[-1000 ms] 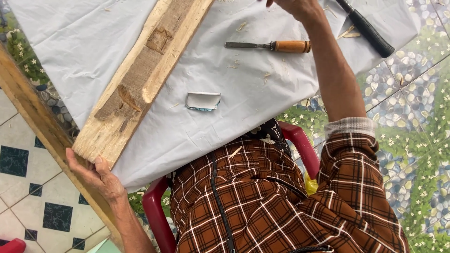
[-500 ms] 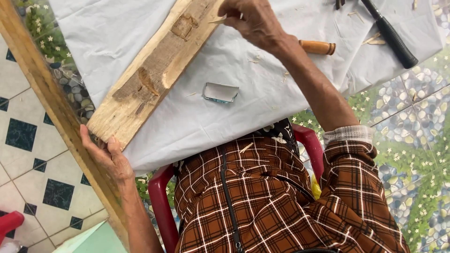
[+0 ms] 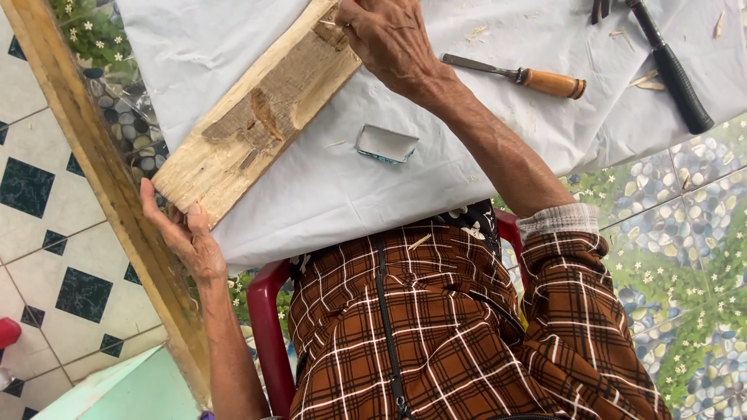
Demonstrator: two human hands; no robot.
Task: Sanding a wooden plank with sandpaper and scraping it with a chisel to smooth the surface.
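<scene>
A rough wooden plank (image 3: 257, 117) lies slanted on a table covered with a white sheet (image 3: 327, 194). It has shallow cut-out patches and a notch near its far end. My left hand (image 3: 183, 233) grips the plank's near end, thumb on the end grain and fingers underneath. My right hand (image 3: 385, 35) reaches across to the far notch, its curled fingers pressing on the wood there. What lies under the fingertips is hidden.
To the right of my right arm lie a chisel (image 3: 521, 75) with a wooden handle and a black-handled hammer (image 3: 673, 70). A small shiny rectangular piece (image 3: 385, 144) sits mid-sheet among wood chips. A long timber beam (image 3: 101, 179) runs along the left. I sit on a red chair (image 3: 261, 311).
My right hand came down from the top edge onto the plank's far notch. The view shifted, so everything sits lower and further right. My left hand kept its grip.
</scene>
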